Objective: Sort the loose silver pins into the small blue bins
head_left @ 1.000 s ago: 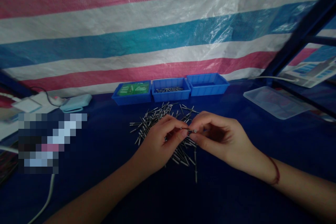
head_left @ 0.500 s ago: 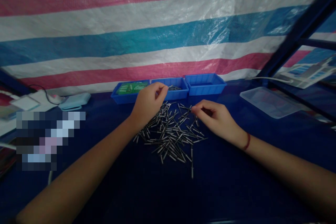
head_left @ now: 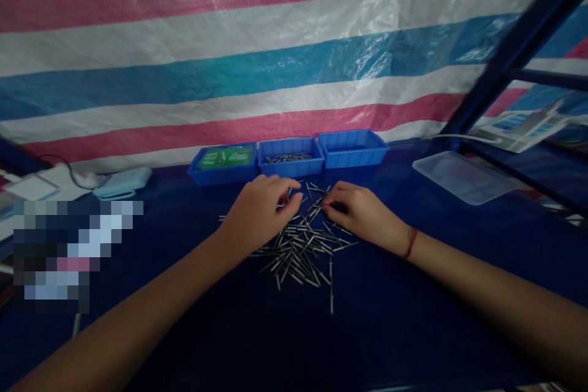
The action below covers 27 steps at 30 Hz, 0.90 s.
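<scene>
A loose pile of blind rivets (head_left: 298,251), thin metal pins with thicker silver sleeves, lies on the dark blue table. Over the pile's left upper part is my left hand (head_left: 260,211), thumb and fingertips apart, with nothing visible between them. My right hand (head_left: 356,211) is at the pile's upper right, thumb and forefinger pinched together at a blind rivet; the fingers partly hide it. Behind the pile, a middle blue bin (head_left: 294,167) holds some rivets. One rivet (head_left: 331,303) lies at the pile's near edge.
A left blue bin (head_left: 223,177) holds green-looking packets, and a right blue bin (head_left: 356,158) stands beside the middle one. A clear plastic lid (head_left: 463,177) lies to the right. At left are a light blue case (head_left: 123,184) and cables. A striped sheet (head_left: 257,86) hangs behind.
My left hand has come back from the middle bin to the pile, and its fingers have parted. My right hand has shifted slightly left and down, still pinching. The view has moved slightly.
</scene>
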Available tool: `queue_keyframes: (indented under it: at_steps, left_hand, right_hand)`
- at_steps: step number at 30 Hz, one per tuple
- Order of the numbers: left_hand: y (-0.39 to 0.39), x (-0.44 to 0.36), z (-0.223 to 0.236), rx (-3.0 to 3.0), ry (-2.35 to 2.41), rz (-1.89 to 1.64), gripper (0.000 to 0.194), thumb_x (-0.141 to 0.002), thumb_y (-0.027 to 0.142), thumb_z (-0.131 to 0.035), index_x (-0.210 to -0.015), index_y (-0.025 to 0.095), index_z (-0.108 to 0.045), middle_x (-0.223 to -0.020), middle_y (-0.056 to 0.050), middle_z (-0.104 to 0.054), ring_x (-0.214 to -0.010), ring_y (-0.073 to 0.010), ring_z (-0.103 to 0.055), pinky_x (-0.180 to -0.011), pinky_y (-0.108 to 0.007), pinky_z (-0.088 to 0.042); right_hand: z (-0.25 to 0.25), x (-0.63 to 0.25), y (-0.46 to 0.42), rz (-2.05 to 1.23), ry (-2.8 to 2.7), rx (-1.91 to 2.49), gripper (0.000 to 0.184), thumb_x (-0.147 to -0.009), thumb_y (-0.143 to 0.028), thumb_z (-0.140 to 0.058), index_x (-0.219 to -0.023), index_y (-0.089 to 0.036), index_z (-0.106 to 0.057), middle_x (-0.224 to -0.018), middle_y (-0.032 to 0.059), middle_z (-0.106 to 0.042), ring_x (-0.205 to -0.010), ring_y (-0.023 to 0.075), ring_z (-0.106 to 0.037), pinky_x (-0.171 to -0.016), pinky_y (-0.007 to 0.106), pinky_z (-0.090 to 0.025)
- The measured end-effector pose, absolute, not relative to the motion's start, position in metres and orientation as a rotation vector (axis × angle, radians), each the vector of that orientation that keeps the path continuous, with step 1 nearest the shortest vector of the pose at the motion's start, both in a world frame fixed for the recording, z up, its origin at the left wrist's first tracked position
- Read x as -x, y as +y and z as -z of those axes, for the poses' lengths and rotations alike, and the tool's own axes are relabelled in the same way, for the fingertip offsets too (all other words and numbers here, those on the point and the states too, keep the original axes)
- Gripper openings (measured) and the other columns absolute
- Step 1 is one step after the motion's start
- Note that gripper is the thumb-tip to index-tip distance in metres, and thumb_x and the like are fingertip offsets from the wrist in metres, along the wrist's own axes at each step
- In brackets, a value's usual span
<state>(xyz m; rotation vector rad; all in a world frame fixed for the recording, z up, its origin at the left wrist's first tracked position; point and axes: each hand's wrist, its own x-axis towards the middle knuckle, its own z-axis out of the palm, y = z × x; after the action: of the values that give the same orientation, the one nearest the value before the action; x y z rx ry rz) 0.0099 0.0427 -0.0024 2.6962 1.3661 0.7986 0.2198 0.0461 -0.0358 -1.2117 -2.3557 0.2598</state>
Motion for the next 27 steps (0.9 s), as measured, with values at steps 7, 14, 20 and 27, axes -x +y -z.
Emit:
queue_keyframes:
  at_steps: [7,14,20,27]
  left_hand:
    - [0.005,-0.001,0.016,-2.506,1.3,-0.779,0.022,-0.087,0.025,-0.05,-0.106,0.018,-0.06,-0.085,-0.003,-0.061,-0.082,-0.0178,-0.057,-0.076,-0.034,-0.045]
    - [-0.001,-0.007,0.02,-2.338,1.188,-0.837,0.024,-0.089,0.028,-0.049,-0.109,0.018,-0.059,-0.093,-0.005,-0.06,-0.088,-0.0176,-0.057,-0.079,-0.034,-0.047]
    - [-0.01,-0.012,0.019,-2.229,1.112,-0.953,0.015,-0.09,0.021,-0.046,-0.087,0.018,-0.06,-0.08,-0.002,-0.058,-0.075,-0.0137,-0.056,-0.07,-0.028,-0.046]
    - [-0.013,-0.012,0.019,-2.163,1.087,-1.017,0.011,-0.089,0.02,-0.048,-0.083,0.018,-0.057,-0.075,0.0,-0.054,-0.067,-0.0116,-0.05,-0.062,-0.024,-0.042]
  right_hand:
    - [0.021,-0.216,0.033,0.044,-2.463,1.028,0.022,-0.091,-0.017,-0.038,-0.092,-0.01,-0.059,-0.089,0.0125,-0.057,-0.083,0.0209,-0.052,-0.075,0.037,-0.047]
    - [0.014,-0.206,0.009,-0.052,-2.359,0.851,0.016,-0.091,-0.015,-0.042,-0.096,-0.012,-0.057,-0.095,0.0118,-0.057,-0.091,0.0204,-0.053,-0.08,0.036,-0.047]
    - [0.011,-0.201,-0.002,-0.288,-2.218,0.853,0.014,-0.087,-0.016,-0.048,-0.1,-0.018,-0.053,-0.095,0.008,-0.058,-0.089,0.0186,-0.055,-0.077,0.034,-0.048]
    - [0.01,-0.196,-0.007,-0.664,-2.064,0.94,0.009,-0.085,-0.024,-0.054,-0.092,-0.018,-0.056,-0.082,0.0033,-0.057,-0.067,0.0124,-0.052,-0.058,0.027,-0.045]
